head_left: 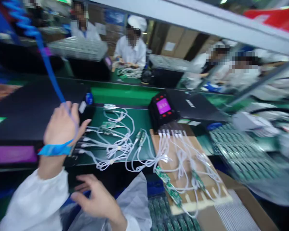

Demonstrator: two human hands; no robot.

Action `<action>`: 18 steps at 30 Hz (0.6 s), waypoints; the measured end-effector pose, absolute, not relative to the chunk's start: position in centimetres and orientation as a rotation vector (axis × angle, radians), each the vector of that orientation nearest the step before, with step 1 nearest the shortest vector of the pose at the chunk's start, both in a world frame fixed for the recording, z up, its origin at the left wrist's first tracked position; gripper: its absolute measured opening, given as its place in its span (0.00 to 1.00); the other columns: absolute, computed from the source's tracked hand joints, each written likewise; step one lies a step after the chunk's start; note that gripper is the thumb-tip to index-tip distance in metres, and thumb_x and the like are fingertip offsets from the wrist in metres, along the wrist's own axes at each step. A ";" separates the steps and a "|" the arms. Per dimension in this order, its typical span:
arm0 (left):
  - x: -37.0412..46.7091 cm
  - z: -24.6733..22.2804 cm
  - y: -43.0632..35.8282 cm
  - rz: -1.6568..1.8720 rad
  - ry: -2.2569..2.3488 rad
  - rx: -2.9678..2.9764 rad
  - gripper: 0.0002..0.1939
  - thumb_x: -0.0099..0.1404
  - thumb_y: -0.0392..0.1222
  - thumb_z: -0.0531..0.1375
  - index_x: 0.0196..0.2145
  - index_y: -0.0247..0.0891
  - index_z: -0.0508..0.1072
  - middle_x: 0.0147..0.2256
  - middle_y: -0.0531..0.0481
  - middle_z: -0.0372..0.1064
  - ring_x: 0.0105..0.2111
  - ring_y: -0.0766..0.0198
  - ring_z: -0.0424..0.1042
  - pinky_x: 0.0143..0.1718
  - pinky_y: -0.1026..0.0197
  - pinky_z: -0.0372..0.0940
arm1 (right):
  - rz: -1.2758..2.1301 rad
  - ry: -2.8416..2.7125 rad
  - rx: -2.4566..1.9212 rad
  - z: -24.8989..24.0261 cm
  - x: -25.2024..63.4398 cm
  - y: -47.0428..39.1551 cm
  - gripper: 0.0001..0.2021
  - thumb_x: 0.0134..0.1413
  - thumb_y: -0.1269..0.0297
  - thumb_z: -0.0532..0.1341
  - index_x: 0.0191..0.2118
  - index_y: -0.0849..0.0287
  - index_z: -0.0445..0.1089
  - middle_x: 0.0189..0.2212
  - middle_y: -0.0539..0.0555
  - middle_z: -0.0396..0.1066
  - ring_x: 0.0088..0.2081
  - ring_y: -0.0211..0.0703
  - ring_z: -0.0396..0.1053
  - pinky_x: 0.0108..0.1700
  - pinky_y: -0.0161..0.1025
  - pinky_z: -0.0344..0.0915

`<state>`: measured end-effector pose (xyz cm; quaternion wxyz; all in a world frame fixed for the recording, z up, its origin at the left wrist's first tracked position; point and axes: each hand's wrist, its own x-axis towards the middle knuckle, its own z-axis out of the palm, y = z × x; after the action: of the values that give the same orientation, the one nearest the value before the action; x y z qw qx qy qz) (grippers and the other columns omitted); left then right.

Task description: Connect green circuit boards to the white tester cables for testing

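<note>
My left hand (62, 125), with a blue wrist strap (55, 149) round the wrist, is raised over the edge of the black box (38, 93) on the left. Its thumb points away from the fingers and nothing shows in it. Lower down, my right hand (96, 195) hangs in front of the bench edge, fingers and thumb apart, holding nothing visible. Just right of my left hand, white cables (119, 147) plugged into the box's side lie coiled on the green bench (142, 118). Small green circuit boards (108, 126) are attached to them.
A black tester with a pink screen (163, 106) stands mid-bench, its cables running over a brown board (183, 160). Trays of circuit boards (243, 150) lie right and below. A blue coiled cord (45, 61) hangs down to my wrist. Several people in white work across the bench.
</note>
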<state>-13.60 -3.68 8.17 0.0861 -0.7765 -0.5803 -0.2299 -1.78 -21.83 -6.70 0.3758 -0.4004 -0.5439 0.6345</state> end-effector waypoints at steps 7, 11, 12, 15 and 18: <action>-13.6 7.5 -3.4 -0.939 -1.568 -2.438 0.41 0.68 0.59 0.51 0.75 0.60 0.44 0.77 0.56 0.35 0.72 0.18 0.39 0.65 0.12 0.43 | 1.621 -1.456 -1.047 -6.2 -0.3 -20.9 0.34 0.56 0.42 0.70 0.65 0.52 0.71 0.55 0.56 0.78 0.52 0.53 0.80 0.58 0.44 0.75; -15.0 6.6 -2.4 -0.814 -1.275 -2.595 0.40 0.67 0.45 0.47 0.74 0.68 0.44 0.76 0.65 0.42 0.75 0.33 0.40 0.70 0.19 0.42 | 1.644 -1.463 -1.009 -6.2 -0.3 -21.1 0.34 0.57 0.44 0.71 0.64 0.54 0.72 0.54 0.57 0.79 0.53 0.54 0.80 0.58 0.44 0.75; -15.6 6.3 -1.9 -0.783 -1.187 -2.637 0.42 0.65 0.42 0.47 0.74 0.68 0.45 0.74 0.65 0.47 0.76 0.37 0.40 0.70 0.19 0.42 | 1.647 -1.463 -1.003 -6.2 -0.4 -21.1 0.34 0.57 0.44 0.71 0.64 0.54 0.72 0.54 0.57 0.79 0.53 0.54 0.80 0.57 0.44 0.75; -16.6 5.5 -0.6 -0.762 -1.007 -2.727 0.44 0.59 0.37 0.47 0.72 0.63 0.56 0.71 0.60 0.57 0.76 0.43 0.42 0.70 0.20 0.46 | 1.632 -1.460 -1.011 -6.2 -0.4 -20.9 0.32 0.57 0.46 0.71 0.64 0.54 0.73 0.53 0.57 0.79 0.52 0.54 0.80 0.57 0.44 0.75; -16.2 5.9 -0.5 -0.741 -0.948 -2.769 0.35 0.60 0.32 0.46 0.60 0.52 0.72 0.69 0.52 0.61 0.72 0.44 0.54 0.64 0.25 0.61 | 1.617 -1.456 -1.000 -6.2 -0.5 -20.8 0.30 0.57 0.48 0.71 0.62 0.56 0.74 0.54 0.59 0.79 0.51 0.54 0.80 0.56 0.45 0.76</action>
<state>-16.21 -0.49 5.90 0.0614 -0.9154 -0.3133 -0.2451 -0.48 -20.76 -6.17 0.3646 -0.3889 -0.5661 0.6288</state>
